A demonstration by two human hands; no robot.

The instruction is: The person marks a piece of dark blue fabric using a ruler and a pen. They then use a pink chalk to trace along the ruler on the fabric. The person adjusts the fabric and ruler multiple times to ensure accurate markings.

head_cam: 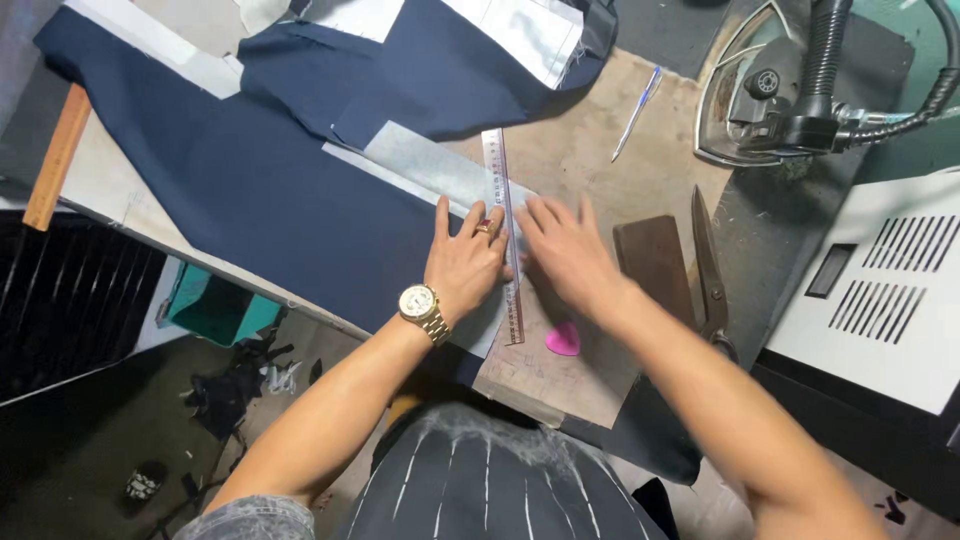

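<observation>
Cloth (pixel 250 190), navy and limp, lies left of our left hand (pixel 465 262), whose flat, open grip pins a thin clear ruler (pixel 503 215) over pale interfacing (pixel 430 165), best held by its edges, while our blurred right hand (pixel 565 250) rests spread, holding nothing, beside pink chalk (pixel 563 340).

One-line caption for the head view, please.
Both hands, left hand and right hand, press a clear ruler onto navy fabric beside scissors.
</observation>
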